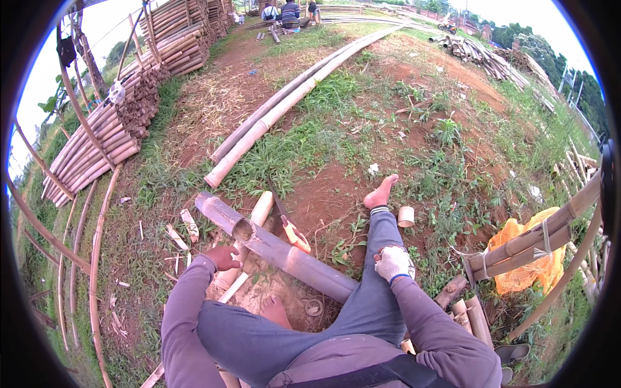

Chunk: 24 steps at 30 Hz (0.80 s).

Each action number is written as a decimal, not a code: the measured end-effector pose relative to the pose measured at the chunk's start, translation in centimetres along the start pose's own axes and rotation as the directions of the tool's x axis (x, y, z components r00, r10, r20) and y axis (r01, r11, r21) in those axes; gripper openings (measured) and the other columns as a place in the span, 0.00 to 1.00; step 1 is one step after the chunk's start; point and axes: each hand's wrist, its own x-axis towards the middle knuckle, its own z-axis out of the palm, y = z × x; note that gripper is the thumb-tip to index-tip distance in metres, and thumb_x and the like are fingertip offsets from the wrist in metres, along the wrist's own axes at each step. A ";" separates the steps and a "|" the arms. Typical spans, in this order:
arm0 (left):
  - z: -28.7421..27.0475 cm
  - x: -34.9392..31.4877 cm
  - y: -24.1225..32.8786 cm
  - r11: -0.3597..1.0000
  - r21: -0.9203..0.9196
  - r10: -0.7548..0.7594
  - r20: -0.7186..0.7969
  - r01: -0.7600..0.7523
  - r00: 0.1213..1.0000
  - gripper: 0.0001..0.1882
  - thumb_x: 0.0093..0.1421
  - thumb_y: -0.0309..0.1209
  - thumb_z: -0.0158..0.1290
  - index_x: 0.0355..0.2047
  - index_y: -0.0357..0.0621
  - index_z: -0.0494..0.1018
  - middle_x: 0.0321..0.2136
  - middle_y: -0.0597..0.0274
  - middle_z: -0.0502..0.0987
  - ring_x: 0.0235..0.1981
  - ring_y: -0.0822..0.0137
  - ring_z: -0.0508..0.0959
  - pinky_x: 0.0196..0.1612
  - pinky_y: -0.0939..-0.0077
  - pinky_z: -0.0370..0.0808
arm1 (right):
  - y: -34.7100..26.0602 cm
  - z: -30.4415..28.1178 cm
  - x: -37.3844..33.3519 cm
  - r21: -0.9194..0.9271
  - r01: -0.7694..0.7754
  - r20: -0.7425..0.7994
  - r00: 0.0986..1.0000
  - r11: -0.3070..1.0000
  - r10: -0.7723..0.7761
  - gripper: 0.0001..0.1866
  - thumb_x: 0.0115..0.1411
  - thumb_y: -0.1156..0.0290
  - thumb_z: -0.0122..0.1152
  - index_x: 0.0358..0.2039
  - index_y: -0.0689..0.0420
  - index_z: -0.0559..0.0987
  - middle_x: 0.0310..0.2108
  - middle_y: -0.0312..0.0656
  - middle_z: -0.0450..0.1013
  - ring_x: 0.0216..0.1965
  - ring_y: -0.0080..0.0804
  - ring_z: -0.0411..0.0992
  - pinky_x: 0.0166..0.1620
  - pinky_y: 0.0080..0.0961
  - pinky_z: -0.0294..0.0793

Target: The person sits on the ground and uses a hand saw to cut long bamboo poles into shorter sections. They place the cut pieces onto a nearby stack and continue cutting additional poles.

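A thick grey bamboo pole slants across the ground before me, its near end reaching under my right leg. A notch is cut into it. Below it crosses a paler bamboo piece. My left hand, bare, is beside the notch, its fingers apart next to the pale bamboo. Over my right knee, my right hand is closed, in a white glove; what it holds, if anything, is hidden. A handsaw with an orange handle leans at the pole's far side, its dark blade pointing away.
Two long bamboo poles stretch away on the grass. Bamboo stacks stand at left. A short bamboo ring lies by my right foot. Tied bamboo and an orange net bag are at right. People sit far off.
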 end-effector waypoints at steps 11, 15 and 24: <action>0.7 0.4 -0.7 0.999 -0.002 0.032 -0.032 -0.033 0.999 0.40 0.62 0.55 0.65 0.68 0.44 0.75 0.61 0.42 0.81 0.62 0.45 0.82 0.65 0.56 0.76 | 0.3 1.2 0.3 -0.070 0.028 -0.006 1.000 0.997 -0.028 0.14 0.63 0.54 0.69 0.39 0.50 0.92 0.40 0.47 0.87 0.48 0.50 0.84 0.56 0.47 0.80; 0.6 0.1 -0.8 0.999 -0.005 0.034 -0.037 -0.034 0.999 0.40 0.62 0.56 0.64 0.68 0.45 0.75 0.61 0.42 0.81 0.62 0.44 0.81 0.66 0.56 0.76 | -0.1 0.9 0.2 -0.060 0.008 0.001 1.000 0.998 -0.008 0.15 0.63 0.54 0.69 0.40 0.50 0.91 0.40 0.47 0.86 0.49 0.50 0.83 0.55 0.48 0.80; 1.3 0.8 -1.5 0.999 0.022 0.038 -0.030 -0.037 0.999 0.41 0.63 0.57 0.64 0.69 0.45 0.74 0.63 0.43 0.80 0.63 0.43 0.80 0.67 0.55 0.75 | 0.3 1.5 0.4 -0.066 0.030 0.013 1.000 0.997 -0.029 0.15 0.63 0.55 0.69 0.41 0.51 0.91 0.42 0.47 0.86 0.50 0.49 0.82 0.55 0.48 0.79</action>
